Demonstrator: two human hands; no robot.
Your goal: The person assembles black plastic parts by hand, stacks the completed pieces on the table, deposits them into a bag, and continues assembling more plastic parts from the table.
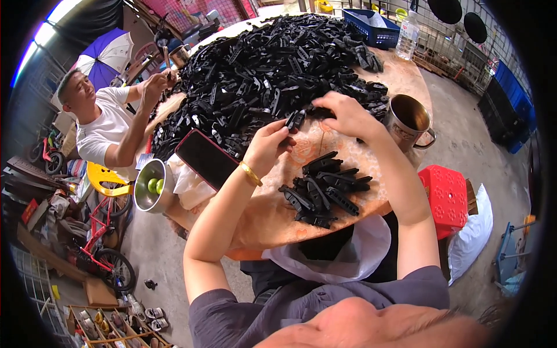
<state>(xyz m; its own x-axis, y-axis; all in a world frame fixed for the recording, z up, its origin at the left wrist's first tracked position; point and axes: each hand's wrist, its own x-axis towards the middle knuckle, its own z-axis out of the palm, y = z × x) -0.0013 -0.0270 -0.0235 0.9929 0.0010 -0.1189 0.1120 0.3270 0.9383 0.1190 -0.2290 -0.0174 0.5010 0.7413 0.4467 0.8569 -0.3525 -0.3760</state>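
Observation:
My left hand (269, 146) pinches a small black plastic piece (296, 119) between thumb and fingertips, at the near edge of a large heap of similar black pieces (261, 75). To its right, my right hand (349, 118) rests at the heap's edge with fingers bent and the thumb apart from them; nothing shows in its grip. Closer to me, a smaller pile of long black plastic pieces (326, 191) lies on the orange patterned tablecloth (249, 214). A dark-screened phone (207, 159) leans left of my left forearm.
An open white bag (371, 246) hangs below the table's near edge. A metal mug (409, 122) stands right, a steel bowl with green fruit (152, 187) left. A blue basket (380, 32) and bottle (408, 37) stand far right. Another person (110, 119) handles something at left. A red stool (445, 200) stands right.

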